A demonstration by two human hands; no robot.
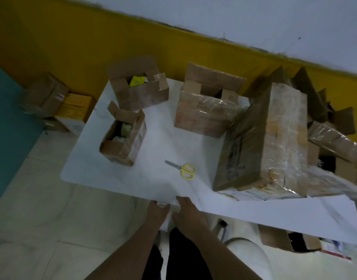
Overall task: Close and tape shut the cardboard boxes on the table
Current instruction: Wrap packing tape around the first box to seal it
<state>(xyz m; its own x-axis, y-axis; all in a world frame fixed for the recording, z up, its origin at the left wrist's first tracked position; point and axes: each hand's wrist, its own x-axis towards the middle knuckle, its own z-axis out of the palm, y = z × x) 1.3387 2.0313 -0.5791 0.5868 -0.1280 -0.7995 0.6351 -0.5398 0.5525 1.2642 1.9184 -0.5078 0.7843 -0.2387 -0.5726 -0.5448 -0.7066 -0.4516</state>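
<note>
Boxes lie stacked on the floor (pixel 32 199) at far left, a brown carton (pixel 44 94) beside a yellow one (pixel 76 107), against the yellow band of the wall (pixel 72 37). On the white table (pixel 117 178), nearest its left edge, stands a small open box (pixel 123 138) with its flaps up and something pale and crumpled inside. Just behind it sits a second open box (pixel 140 87), flaps raised, with a yellow-green packet showing in the gap. Further right, near the table's far edge, a third open box (pixel 207 104) wears shiny clear tape round its sides, its top flaps standing. In front of it, on bare tabletop, rest yellow-handled scissors (pixel 182 169), blades pointing left, apart from every box. At the near edge of the table the left hand (pixel 157 212) curls its fingers over the rim, and the right hand (pixel 188 212) lies just beside it with fingers together and flat on the edge; neither holds anything I can make out. Right of the scissors a large closed box (pixel 264 142), wrapped in glossy tape, lies tilted on a flatter printed carton. More loose cardboard and taped boxes (pixel 335 136) crowd behind it at far right, too blurred to sort out.
</note>
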